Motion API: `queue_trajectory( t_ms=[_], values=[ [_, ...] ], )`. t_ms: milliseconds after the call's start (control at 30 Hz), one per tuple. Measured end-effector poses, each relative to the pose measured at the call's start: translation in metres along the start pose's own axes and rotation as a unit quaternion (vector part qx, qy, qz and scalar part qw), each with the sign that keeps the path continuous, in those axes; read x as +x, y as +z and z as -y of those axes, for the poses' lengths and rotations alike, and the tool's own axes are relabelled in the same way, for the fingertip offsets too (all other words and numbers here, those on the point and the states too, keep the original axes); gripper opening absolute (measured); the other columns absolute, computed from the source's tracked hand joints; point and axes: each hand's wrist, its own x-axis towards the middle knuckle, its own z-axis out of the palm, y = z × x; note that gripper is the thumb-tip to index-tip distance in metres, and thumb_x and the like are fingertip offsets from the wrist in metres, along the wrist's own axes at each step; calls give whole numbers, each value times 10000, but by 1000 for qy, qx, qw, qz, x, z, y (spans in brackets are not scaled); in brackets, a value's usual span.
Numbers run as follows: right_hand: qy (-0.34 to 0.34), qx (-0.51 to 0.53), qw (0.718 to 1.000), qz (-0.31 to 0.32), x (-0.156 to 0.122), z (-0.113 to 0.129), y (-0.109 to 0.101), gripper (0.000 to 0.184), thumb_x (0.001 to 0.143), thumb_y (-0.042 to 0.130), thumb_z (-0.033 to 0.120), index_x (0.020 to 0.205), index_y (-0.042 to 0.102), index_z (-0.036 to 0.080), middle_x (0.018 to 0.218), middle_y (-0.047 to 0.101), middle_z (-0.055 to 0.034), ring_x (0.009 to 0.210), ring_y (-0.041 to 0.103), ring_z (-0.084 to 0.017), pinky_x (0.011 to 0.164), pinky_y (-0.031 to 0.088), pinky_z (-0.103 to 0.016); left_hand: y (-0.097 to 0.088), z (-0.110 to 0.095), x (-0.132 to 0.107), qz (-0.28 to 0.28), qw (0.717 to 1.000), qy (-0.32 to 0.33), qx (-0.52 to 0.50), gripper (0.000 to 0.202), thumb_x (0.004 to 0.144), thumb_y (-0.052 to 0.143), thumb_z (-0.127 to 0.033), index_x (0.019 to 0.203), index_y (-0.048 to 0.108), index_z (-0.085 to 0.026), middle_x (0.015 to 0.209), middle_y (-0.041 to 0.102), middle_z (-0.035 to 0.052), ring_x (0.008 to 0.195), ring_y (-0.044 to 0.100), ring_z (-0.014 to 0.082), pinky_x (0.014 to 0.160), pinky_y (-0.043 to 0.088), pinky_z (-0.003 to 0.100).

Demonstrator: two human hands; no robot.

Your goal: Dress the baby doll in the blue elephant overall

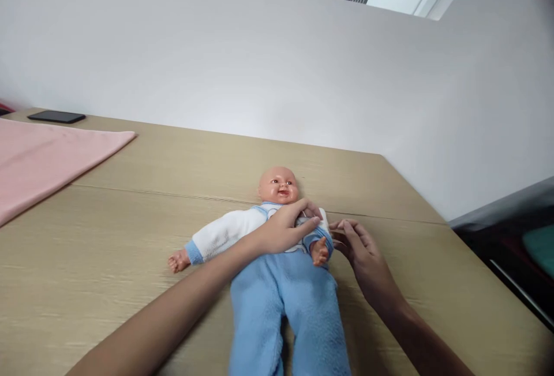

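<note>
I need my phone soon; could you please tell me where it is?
The phone lies at the table's far left, beyond the pink cloth, by the white wall.

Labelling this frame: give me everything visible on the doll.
The doll lies face-up on the wooden table, head toward the wall, legs toward the camera and cut off by the frame's bottom edge. Bald, glossy plastic-looking head, smiling. White fleecy sleeves with blue cuffs, light blue fleecy trousers. One arm stretches out sideways, the other bends across its waist. The left hand rests on its chest; the right hand pinches at the clothing by the bent arm.
</note>
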Motion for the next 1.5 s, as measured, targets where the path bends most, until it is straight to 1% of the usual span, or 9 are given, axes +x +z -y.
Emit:
queue_trajectory(
  t_ms=[133, 267, 400, 500, 733, 933, 1100, 1233, 1500],
  values=[
    [-31, -48, 998, 24, -8, -8, -6, 498, 937, 764, 731, 881, 710, 239, 843, 696, -21, 797, 682, -195, 774, 606, -304, 0, -3, -1, 7, 1000, -2, 29, 203, 1084, 610, -374, 1138, 642, -181, 1018, 658, 35, 973, 608, 204, 920, 479, 335],
    [-84, -79, 992, 45, -27, -22, -8, 370, 1048, 675, 630, 1061, 658, 261, 920, 732, -21, 852, 724, -197, 825, 622, -312, -1, -5, -1, 17, 999, 0, 32, 198, 1072, 585, -362, 1139, 638, -183, 1086, 691, 62, 1025, 630, 225, 944, 491, 355],
    [-78, -83, 993, 45, -45, -38, -4, 453, 977, 795, 588, 1231, 555, 300, 1107, 768, -53, 976, 787, -225, 885, 658, -353, -2, -5, -2, 35, 998, 11, 58, 163, 979, 602, -242, 1130, 643, -199, 1153, 727, 68, 1049, 661, 228, 948, 498, 352],
    [-68, -78, 994, 30, -45, -41, 0, 473, 958, 812, 602, 1208, 556, 293, 1069, 770, -59, 968, 790, -233, 898, 656, -371, -2, -5, -2, 39, 997, 15, 57, 195, 958, 645, -244, 1145, 664, -191, 1142, 734, 66, 1055, 679, 228, 955, 509, 341],
    [-73, -47, 993, 75, -24, -42, -4, 287, 1037, 698, 535, 1068, 681, 250, 945, 763, -43, 859, 715, -223, 833, 588, -358, -1, -5, -2, 24, 997, 7, 74, 266, 1060, 665, -458, 1057, 677, -192, 1034, 707, 50, 952, 644, 207, 884, 497, 326],
    [-38, 4, 999, 32, -6, -57, 4, 253, 970, 649, 498, 866, 598, 273, 741, 627, 18, 673, 593, -194, 698, 543, -339, 2, -10, -3, 25, 992, 14, 123, 231, 1084, 606, -419, 1085, 653, -192, 1007, 701, 52, 924, 631, 214, 854, 475, 341],
    [-33, -9, 999, -26, 13, -58, 12, 204, 921, 631, 482, 969, 619, 284, 881, 702, -36, 768, 664, -229, 697, 568, -348, 1, -12, -4, 9, 990, 21, 140, 206, 1085, 505, -325, 1201, 621, -200, 1050, 706, 61, 922, 632, 228, 855, 473, 365],
    [-31, -25, 999, -11, 26, -50, 11, 314, 865, 666, 504, 1071, 687, 268, 1019, 781, -68, 916, 730, -256, 808, 596, -367, 0, -8, -1, -16, 997, 0, 79, 179, 1059, 450, -231, 1154, 600, -206, 1023, 688, 48, 949, 643, 225, 898, 492, 360],
    [-47, -79, 995, 25, 59, -42, 14, 328, 929, 654, 559, 848, 709, 245, 863, 753, -40, 836, 689, -240, 799, 583, -375, -1, -6, 2, -36, 997, -24, 63, 210, 1057, 564, -294, 1199, 664, -176, 1070, 720, 62, 989, 666, 218, 909, 508, 335]
  ],
)
